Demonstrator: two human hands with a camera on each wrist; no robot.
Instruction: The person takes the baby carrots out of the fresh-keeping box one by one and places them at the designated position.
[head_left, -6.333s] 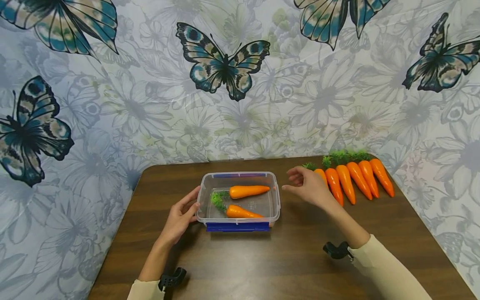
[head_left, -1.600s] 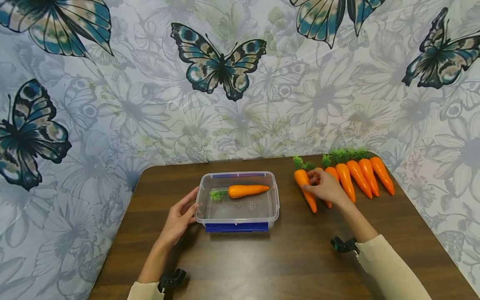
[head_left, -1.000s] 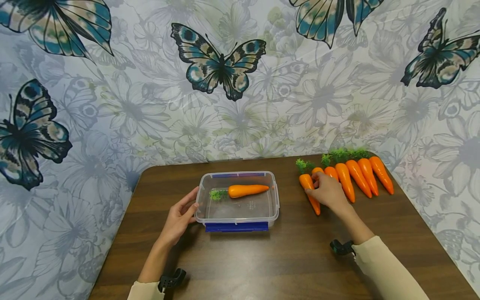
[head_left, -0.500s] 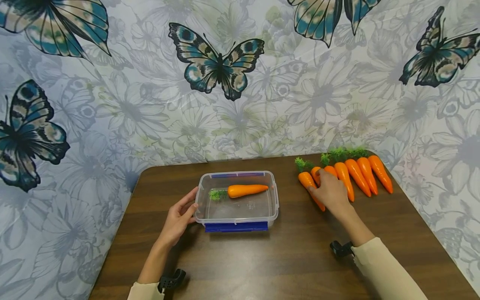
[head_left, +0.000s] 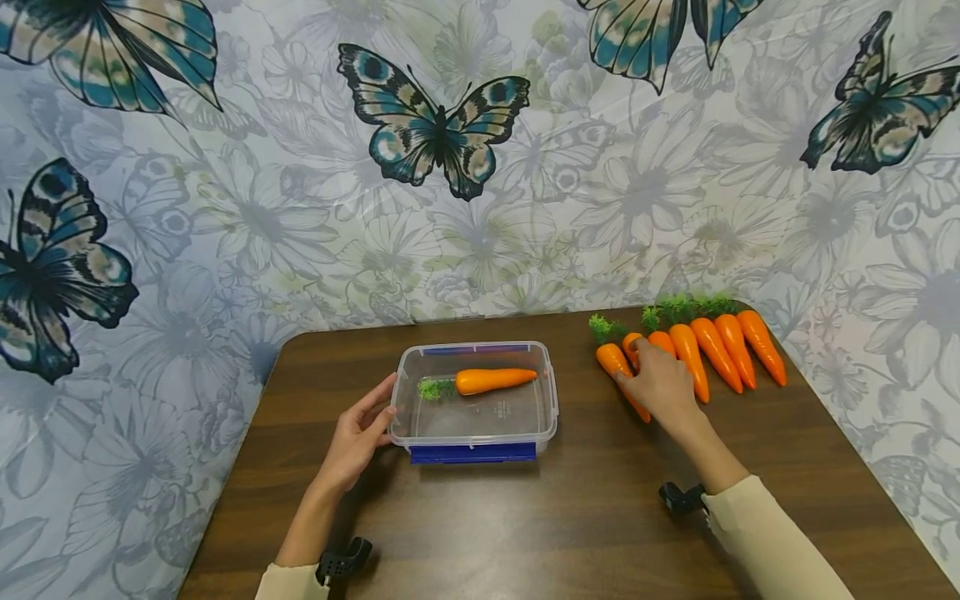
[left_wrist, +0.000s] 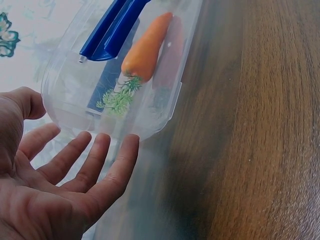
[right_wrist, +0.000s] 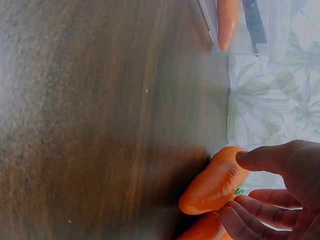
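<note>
On the wooden table a clear plastic container (head_left: 474,429) with blue clip flaps holds one orange carrot (head_left: 495,382), green top towards the left. My left hand (head_left: 360,433) rests on the container's left end, thumb at the rim and relaxed fingers spread along the wall, as the left wrist view shows. My right hand (head_left: 663,383) is at the left end of a row of carrots. In the right wrist view its thumb lies on one side of the leftmost carrot (right_wrist: 212,187), its fingertips on the other side. Another carrot (right_wrist: 205,229) lies right beside that one.
Several more carrots (head_left: 690,358) lie side by side at the table's back right, leafy tops towards the patterned wall cloth (head_left: 480,250). Between container and row runs bare table surface (head_left: 573,417). Black bands are on both wrists.
Of two carrots in the container, the front one has come out. My right hand has brought a carrot to the row's left end, tilting and shifting it against its neighbour. Left hand stays put.
</note>
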